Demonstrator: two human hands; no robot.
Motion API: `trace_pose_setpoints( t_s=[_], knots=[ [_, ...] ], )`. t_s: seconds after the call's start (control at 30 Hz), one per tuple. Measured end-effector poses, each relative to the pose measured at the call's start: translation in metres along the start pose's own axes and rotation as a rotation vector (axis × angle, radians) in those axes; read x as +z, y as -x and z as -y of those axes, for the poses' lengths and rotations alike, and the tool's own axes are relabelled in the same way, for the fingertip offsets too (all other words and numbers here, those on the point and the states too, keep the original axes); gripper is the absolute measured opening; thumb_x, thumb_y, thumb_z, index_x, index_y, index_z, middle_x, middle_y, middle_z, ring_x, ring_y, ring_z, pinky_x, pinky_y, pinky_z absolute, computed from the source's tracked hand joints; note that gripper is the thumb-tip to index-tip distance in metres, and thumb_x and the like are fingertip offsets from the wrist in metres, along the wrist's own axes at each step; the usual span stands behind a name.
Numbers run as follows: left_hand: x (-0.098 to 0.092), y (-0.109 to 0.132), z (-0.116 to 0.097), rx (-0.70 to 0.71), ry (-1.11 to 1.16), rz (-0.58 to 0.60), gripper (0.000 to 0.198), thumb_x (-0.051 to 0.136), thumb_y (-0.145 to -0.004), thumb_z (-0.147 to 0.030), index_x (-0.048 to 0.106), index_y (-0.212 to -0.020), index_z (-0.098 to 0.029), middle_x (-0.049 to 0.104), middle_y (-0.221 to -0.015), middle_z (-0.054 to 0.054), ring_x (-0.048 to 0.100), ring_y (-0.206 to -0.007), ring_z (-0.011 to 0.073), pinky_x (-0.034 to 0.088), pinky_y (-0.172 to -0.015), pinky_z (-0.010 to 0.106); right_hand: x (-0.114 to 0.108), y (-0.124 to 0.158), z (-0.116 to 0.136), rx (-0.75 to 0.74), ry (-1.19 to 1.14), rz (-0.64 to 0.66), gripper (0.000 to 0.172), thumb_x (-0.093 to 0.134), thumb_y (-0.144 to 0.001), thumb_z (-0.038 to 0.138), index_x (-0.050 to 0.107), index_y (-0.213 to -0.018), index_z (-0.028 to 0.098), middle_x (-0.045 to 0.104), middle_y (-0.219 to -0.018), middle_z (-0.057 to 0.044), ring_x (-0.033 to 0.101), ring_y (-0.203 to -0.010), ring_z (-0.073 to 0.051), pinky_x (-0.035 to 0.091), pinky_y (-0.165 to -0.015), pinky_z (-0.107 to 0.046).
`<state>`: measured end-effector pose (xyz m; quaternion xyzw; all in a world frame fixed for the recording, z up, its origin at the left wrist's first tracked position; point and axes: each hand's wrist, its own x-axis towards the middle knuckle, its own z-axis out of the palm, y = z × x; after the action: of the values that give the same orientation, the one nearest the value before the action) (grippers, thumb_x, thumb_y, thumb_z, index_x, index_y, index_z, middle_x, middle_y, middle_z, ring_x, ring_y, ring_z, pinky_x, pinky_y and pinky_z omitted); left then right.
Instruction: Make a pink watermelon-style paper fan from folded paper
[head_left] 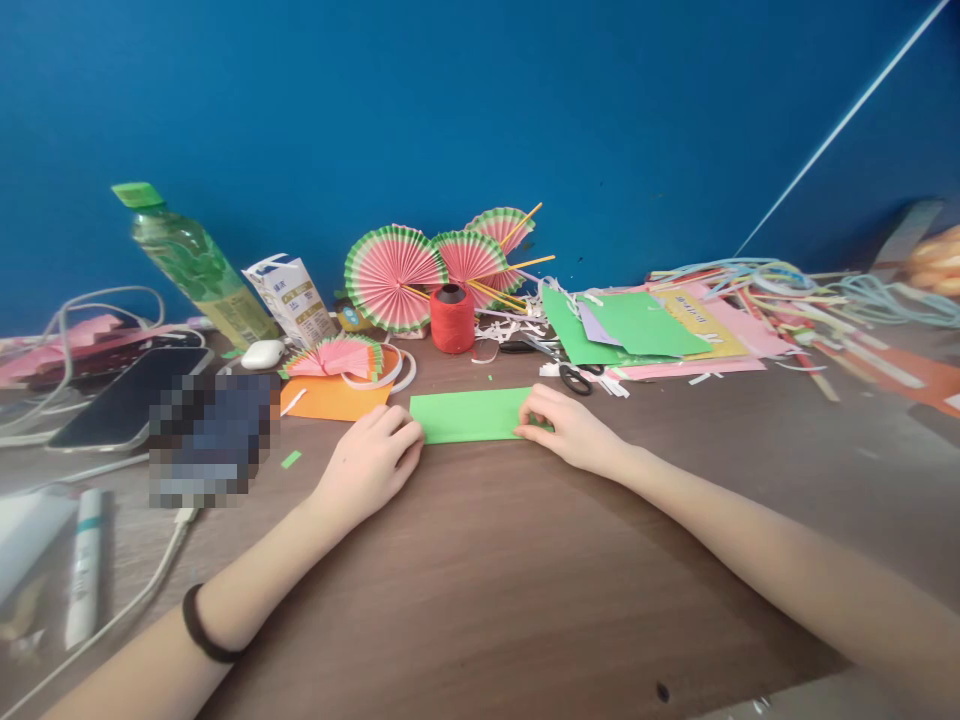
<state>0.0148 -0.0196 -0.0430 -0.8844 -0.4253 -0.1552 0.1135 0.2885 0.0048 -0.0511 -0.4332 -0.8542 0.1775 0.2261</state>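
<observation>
A folded strip of green paper point(469, 416) lies flat on the brown table, its long side running left to right. Around its left end are the curled fingers of my left hand point(379, 452), whose wrist wears a dark band. At the other end my right hand point(568, 428) pinches the paper between thumb and fingers. An orange paper point(337, 399) sits just beyond my left hand, with a small pink pleated fan point(337, 358) resting on it. Behind the strip stands a red spool of thread point(452, 322).
Pink and green pleated paper fans point(395, 278) lean at the blue wall. Black-handled scissors point(576, 379) lie near green paper sheets point(637, 325) on the right. To the left are a tilted green bottle point(199, 260), a carton point(291, 298), phones point(131, 398), cables and a marker point(84, 570).
</observation>
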Motion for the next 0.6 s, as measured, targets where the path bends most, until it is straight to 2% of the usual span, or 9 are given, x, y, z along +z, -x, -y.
trace_pose_setpoints(
  t_s=[0.27, 0.43, 0.6],
  knots=[
    [0.0005, 0.0005, -0.0005, -0.008, -0.029, -0.008, 0.019, 0.041, -0.087, -0.026, 0.055, -0.076, -0.019, 0.057, -0.075, 0.004, 0.052, -0.072, 0.0178, 0.042, -0.066, 0.03, 0.0, 0.0013, -0.0039, -0.095, 0.056, -0.018, 0.016, 0.049, -0.086, 0.025, 0.048, -0.072, 0.018, 0.049, -0.069, -0.001, 0.045, -0.069, -0.015, 0.036, -0.066, -0.027],
    [-0.0003, -0.0008, -0.0008, -0.012, -0.05, 0.005, 0.021, 0.039, -0.088, -0.026, 0.055, -0.076, -0.019, 0.057, -0.073, 0.004, 0.052, -0.072, 0.0173, 0.042, -0.066, 0.029, 0.0011, 0.0026, -0.0053, -0.119, 0.081, -0.022, 0.019, 0.052, -0.084, 0.033, 0.05, -0.074, 0.017, 0.052, -0.072, -0.003, 0.046, -0.071, -0.016, 0.036, -0.067, -0.028],
    [0.0014, -0.0011, -0.0013, -0.026, -0.029, 0.007, 0.021, 0.038, -0.088, -0.025, 0.054, -0.077, -0.018, 0.057, -0.075, 0.004, 0.052, -0.073, 0.0173, 0.042, -0.068, 0.03, 0.0019, 0.0008, -0.0022, -0.102, 0.068, -0.019, 0.019, 0.046, -0.088, 0.025, 0.048, -0.071, 0.018, 0.053, -0.073, -0.003, 0.046, -0.072, -0.016, 0.036, -0.068, -0.028]
  ],
)
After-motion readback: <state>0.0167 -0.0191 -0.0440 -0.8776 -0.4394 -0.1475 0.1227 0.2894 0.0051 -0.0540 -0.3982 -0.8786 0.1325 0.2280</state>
